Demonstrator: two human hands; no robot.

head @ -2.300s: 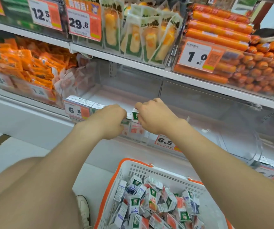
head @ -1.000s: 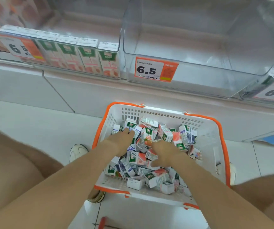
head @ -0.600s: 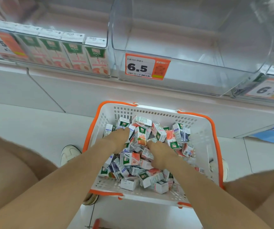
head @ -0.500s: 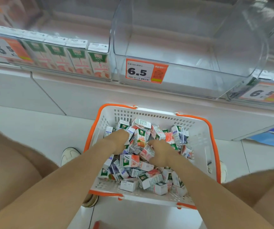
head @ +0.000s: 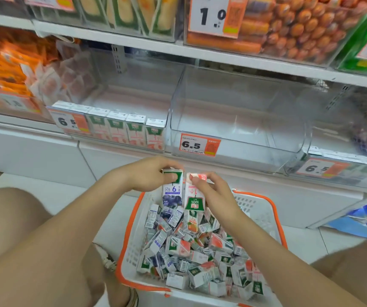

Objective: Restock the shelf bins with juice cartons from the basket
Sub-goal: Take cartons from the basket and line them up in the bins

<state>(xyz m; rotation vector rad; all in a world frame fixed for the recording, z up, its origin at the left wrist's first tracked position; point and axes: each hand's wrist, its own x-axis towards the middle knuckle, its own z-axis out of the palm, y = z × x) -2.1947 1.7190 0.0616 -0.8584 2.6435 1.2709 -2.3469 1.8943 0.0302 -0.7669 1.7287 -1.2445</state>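
Left hand (head: 149, 173) is gripping a blue carton (head: 172, 189), right hand (head: 213, 187) is pinching a red carton (head: 195, 192) upside down, both held side by side above the basket (head: 264, 209), below the shelf bins (head: 237, 120).

The left hand (head: 149, 176) holds the first carton (head: 172, 191) and the right hand (head: 216, 192) holds the second carton (head: 194, 200), side by side. Below the hands is the basket (head: 276, 220) with loose cartons (head: 178, 247) in it. Behind and left of the hands, a row of cartons (head: 122, 129) stands in the shelf bin (head: 138, 98).

Left grip (head: 147, 173), right grip (head: 215, 191) pinching cartons (head: 172, 193), above basket (head: 255, 209)
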